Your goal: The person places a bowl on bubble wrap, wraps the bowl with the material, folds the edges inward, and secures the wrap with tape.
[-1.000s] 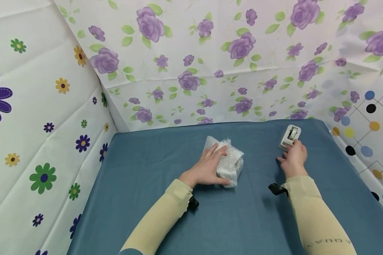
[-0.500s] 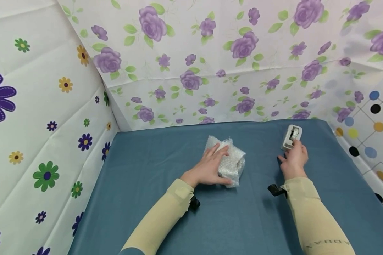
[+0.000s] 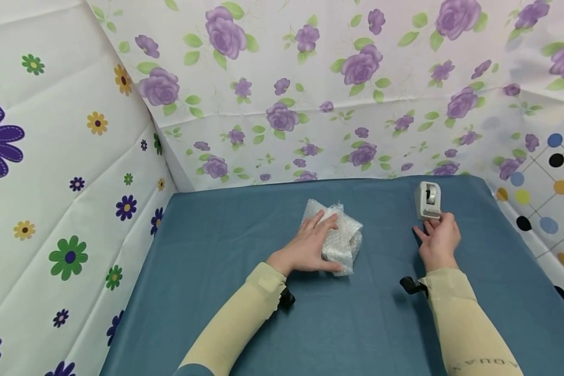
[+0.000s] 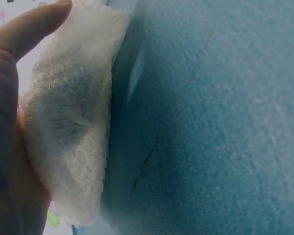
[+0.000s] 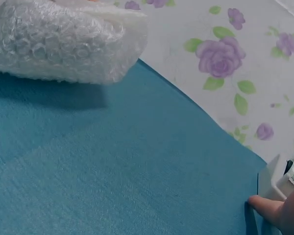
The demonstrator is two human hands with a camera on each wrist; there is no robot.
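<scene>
A bundle in clear bubble wrap (image 3: 342, 237) lies on the table, something dark showing through it in the left wrist view. My left hand (image 3: 305, 246) rests on its left side, fingers spread over the top and thumb along the near edge. Farther right stands a white tape dispenser (image 3: 423, 201) with a roll of tape. My right hand (image 3: 441, 241) is at the dispenser's near end, fingertips right at its edge; I cannot tell whether they pinch the tape. One digit (image 5: 267, 208) stretches out beside the dispenser in the right wrist view.
A blue cloth (image 3: 207, 271) covers the table. Flower-print sheets (image 3: 244, 94) hang along the back and left, and a dotted sheet (image 3: 545, 209) hangs on the right. Each forearm wears a beige sleeve (image 3: 237, 321) with a black wrist camera (image 3: 412, 285).
The tape dispenser has turned from slanted to nearly straight toward me. My right hand has shifted slightly right and nearer, from over its near end to the edge. The left hand stays put.
</scene>
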